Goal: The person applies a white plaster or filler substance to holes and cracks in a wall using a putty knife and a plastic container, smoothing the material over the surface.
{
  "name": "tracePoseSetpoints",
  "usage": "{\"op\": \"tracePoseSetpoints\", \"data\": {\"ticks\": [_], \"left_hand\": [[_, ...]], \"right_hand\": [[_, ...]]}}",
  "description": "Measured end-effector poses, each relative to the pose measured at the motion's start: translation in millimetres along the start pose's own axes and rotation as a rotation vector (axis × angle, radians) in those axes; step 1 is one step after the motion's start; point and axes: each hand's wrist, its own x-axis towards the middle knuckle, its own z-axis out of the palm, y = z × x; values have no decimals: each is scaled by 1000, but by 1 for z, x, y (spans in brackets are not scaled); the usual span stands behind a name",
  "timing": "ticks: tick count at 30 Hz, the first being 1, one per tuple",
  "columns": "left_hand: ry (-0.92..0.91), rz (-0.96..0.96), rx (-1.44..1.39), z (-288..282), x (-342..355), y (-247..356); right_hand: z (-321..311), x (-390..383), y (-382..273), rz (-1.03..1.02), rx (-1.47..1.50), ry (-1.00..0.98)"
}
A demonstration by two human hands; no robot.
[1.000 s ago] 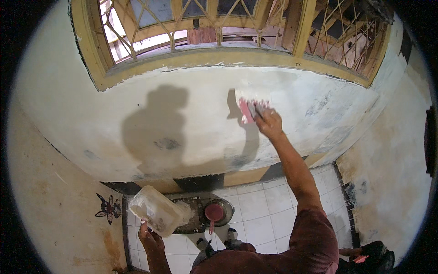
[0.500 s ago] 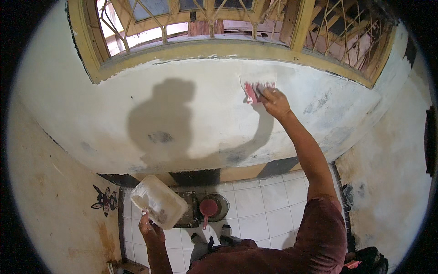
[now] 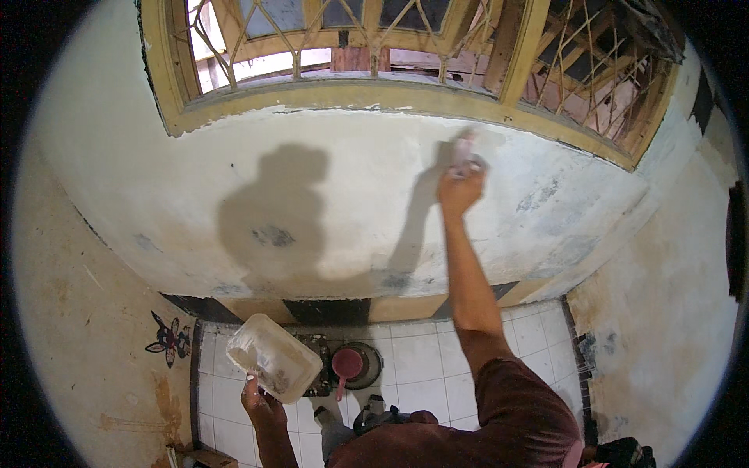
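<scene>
1. Nearest lay the person's dark red shirt (image 3: 519, 398), its right sleeve stretched forward toward the wall.
2. The left hand (image 3: 265, 405) was clamped on the near left edge of a pale, translucent tub (image 3: 295, 365), thumb over the rim. The tub was tilted, with whitish smears inside.
3. The right hand (image 3: 462, 191), well apart from the left, was closed around a scraper (image 3: 465, 147) that pointed upward at the wall just below the window (motion blurred it, so I cannot tell whether its edge touched the surface).
4. Below the tub, on the white tiled floor (image 3: 421, 359), a pink dipper (image 3: 347, 362) with its handle toward the person sat over a round basin (image 3: 371, 374); a dark slab (image 3: 317, 343), partly hidden by the tub, lay just beside them.
5. Ahead rose the off-white wall (image 3: 374, 179), patched with grey and crossed by the person's shadow (image 3: 273, 210); a band of black and tan blocks (image 3: 328, 310) ran along its foot.
6. Farthest, above the scraper, stood the yellowish window frame (image 3: 328, 97) with its metal grille (image 3: 374, 58).
</scene>
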Motion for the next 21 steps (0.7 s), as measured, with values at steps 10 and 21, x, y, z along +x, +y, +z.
{"op": "tracePoseSetpoints", "data": {"ticks": [10,21], "left_hand": [[-58,18,-37,-5,9,-7],[19,-44,2,-8,12,28]], "right_hand": [[-9,-142,-81,-523,388,-430],[-29,-23,-58,-389,5,-124]]}}
